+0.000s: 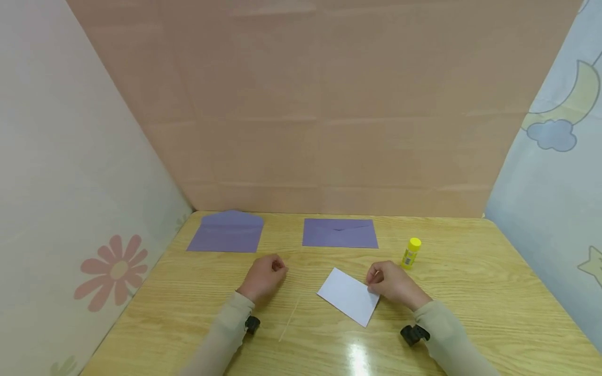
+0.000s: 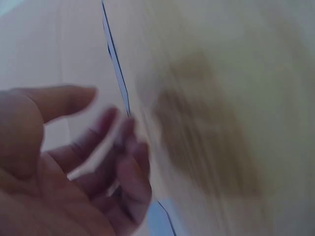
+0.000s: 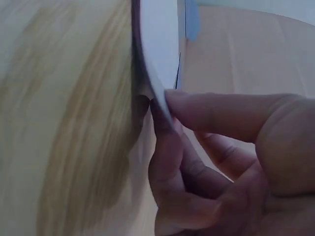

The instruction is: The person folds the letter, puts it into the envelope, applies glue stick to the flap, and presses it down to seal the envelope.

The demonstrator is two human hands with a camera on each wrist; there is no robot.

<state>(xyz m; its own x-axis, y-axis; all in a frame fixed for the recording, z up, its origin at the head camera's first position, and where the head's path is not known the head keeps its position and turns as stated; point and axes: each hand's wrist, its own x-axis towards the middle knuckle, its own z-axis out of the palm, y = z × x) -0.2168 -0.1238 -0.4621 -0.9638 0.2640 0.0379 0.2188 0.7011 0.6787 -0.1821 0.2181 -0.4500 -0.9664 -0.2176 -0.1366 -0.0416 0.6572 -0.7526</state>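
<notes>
At one corner, right hand (image 1: 392, 282) is pinching white card (image 1: 349, 296), judged light, bendable, best edge-held; blurred left hand (image 1: 262, 277) is hanging half-curled, seemingly empty.

Two purple envelopes (image 1: 226, 236) are lying near a wood-grain table's (image 1: 494, 308) far edge, while a yellow glue stick (image 1: 411, 254) is standing at right and a white card (image 1: 349, 297) is resting closer in.

Cream sleeves (image 1: 227, 329) carry small black wrist cameras (image 1: 252, 325)
</notes>
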